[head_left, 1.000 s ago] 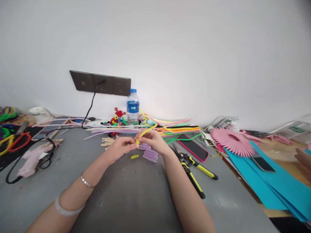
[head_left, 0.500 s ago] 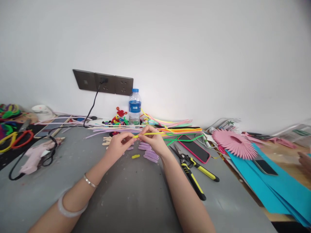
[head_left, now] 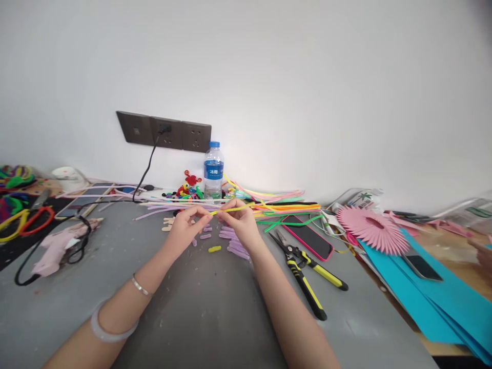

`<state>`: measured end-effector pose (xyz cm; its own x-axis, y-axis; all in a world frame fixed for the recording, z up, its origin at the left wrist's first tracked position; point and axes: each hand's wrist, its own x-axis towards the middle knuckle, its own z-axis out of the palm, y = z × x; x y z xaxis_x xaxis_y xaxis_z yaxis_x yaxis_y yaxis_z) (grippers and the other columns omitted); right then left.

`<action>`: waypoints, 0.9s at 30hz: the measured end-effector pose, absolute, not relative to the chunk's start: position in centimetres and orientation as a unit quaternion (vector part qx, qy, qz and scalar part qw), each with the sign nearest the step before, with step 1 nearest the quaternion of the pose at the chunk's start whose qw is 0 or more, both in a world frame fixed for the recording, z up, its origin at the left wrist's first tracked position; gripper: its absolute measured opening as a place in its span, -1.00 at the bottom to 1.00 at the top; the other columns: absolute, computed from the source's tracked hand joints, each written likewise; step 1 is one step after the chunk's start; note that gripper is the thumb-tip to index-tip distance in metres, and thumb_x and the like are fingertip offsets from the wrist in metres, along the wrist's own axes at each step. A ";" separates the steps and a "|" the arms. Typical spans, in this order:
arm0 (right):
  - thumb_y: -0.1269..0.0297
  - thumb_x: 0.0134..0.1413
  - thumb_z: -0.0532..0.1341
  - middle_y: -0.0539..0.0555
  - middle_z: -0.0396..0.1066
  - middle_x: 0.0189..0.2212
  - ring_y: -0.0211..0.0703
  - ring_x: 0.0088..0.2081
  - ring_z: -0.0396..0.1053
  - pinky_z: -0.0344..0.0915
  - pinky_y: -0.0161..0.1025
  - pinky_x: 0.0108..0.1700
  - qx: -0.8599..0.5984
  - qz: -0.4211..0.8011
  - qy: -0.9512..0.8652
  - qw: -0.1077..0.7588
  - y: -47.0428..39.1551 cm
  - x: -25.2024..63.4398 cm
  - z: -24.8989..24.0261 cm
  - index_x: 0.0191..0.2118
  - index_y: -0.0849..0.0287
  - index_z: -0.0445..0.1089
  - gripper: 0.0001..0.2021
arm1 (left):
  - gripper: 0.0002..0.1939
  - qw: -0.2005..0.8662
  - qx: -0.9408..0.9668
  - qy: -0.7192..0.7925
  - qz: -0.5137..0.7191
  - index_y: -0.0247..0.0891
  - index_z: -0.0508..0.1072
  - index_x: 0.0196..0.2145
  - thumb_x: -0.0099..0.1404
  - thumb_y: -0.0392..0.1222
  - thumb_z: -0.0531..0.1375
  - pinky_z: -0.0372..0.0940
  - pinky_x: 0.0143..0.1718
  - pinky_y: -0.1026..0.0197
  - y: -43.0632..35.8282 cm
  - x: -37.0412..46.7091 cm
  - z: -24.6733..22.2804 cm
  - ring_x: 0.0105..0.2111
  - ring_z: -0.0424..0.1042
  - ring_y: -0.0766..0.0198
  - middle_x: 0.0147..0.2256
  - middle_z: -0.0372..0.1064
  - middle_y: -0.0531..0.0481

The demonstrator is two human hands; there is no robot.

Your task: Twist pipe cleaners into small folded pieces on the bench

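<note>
A thin yellow fuzzy stem [head_left: 234, 208] is pinched between both hands above the grey table [head_left: 192, 307]. My left hand [head_left: 189, 230] grips its left end with thumb and forefinger. My right hand [head_left: 239, 221] holds it just beside, with the stem running out past the fingers to the right. Below the hands lies a short folded yellow piece [head_left: 214, 249]. Folded purple pieces [head_left: 234, 242] sit under my right hand, and small wooden sticks [head_left: 168, 224] are left of my left hand.
Long colored stems [head_left: 292, 207] lie along the back near a water bottle [head_left: 213, 171]. Black-yellow pliers [head_left: 307, 277] and a pink-edged phone [head_left: 309, 238] are at right, a glue gun [head_left: 57, 248] at left. Another person's hand [head_left: 482, 253] shows at the far right.
My fingertips have shifted slightly on the yellow stem, whose right part now tilts up more. More of the purple pieces between my hands shows. The other person's hand has moved a little.
</note>
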<state>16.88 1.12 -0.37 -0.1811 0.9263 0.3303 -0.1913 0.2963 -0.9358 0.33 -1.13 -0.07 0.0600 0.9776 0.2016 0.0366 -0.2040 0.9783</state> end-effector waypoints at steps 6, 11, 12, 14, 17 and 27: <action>0.35 0.18 0.16 0.08 0.38 -0.36 -0.12 -0.27 0.35 0.27 -0.16 -0.20 -0.306 0.207 -0.744 0.557 0.0 15.5 -1.0 -0.44 0.10 0.31 -0.84 | -0.70 0.709 0.304 0.360 0.525 -0.27 0.50 -0.40 -0.05 -0.11 0.46 0.19 -0.57 0.41 -0.9 0.8 -0.4 -0.45 0.35 0.41 -0.41 0.40 0.07; 0.43 0.22 0.11 0.10 0.41 -0.35 -0.11 -0.28 0.32 0.22 -0.13 -0.21 -0.308 0.101 -0.778 0.537 0.0 15.7 -1.1 -0.42 0.08 0.33 -0.81 | -0.73 0.757 0.248 0.319 0.513 -0.29 0.51 -0.39 -0.05 -0.21 0.47 0.16 -0.59 0.43 -0.8 0.9 -0.9 -0.48 0.32 0.45 -0.44 0.37 0.10; 0.44 0.22 0.12 0.10 0.42 -0.35 -0.11 -0.28 0.32 0.22 -0.13 -0.20 -0.303 0.088 -0.785 0.533 0.0 15.7 -1.1 -0.41 0.08 0.33 -0.81 | -0.73 0.755 0.246 0.321 0.516 -0.29 0.51 -0.40 -0.05 -0.20 0.47 0.16 -0.59 0.43 -0.8 0.9 -0.9 -0.46 0.33 0.44 -0.43 0.38 0.09; 0.45 0.23 0.12 0.09 0.44 -0.34 -0.12 -0.26 0.33 0.21 -0.13 -0.18 -0.293 0.066 -0.798 0.522 0.2 15.9 -1.0 -0.39 0.08 0.34 -0.82 | -0.74 0.748 0.250 0.328 0.520 -0.30 0.51 -0.42 -0.04 -0.19 0.47 0.14 -0.60 0.43 -0.8 0.9 -1.0 -0.45 0.33 0.44 -0.42 0.38 0.08; 0.45 0.23 0.13 0.08 0.46 -0.31 -0.13 -0.24 0.34 0.21 -0.13 -0.15 -0.293 0.044 -0.808 0.509 0.2 16.0 -0.9 -0.36 0.08 0.36 -0.83 | -0.75 0.734 0.264 0.339 0.525 -0.30 0.50 -0.44 -0.02 -0.16 0.46 0.12 -0.60 0.42 -0.7 0.8 -1.1 -0.46 0.30 0.45 -0.43 0.35 0.09; 0.31 0.21 0.18 0.10 0.46 -0.26 -0.08 -0.15 0.39 0.28 -0.10 -0.07 -0.283 0.251 -0.775 0.507 0.3 17.1 0.6 -0.27 0.06 0.46 -0.89 | -0.70 0.603 0.460 0.429 0.491 -0.31 0.55 -0.44 0.04 0.01 0.39 0.17 -0.45 0.34 -0.6 -0.2 -0.6 -0.45 0.25 0.38 -0.44 0.36 0.04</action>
<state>17.13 0.30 0.59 -0.3264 0.6933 0.6425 0.1841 0.7134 -0.6762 -0.23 -0.55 -0.64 0.1506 0.9864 -0.0665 -0.1979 0.0960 0.9755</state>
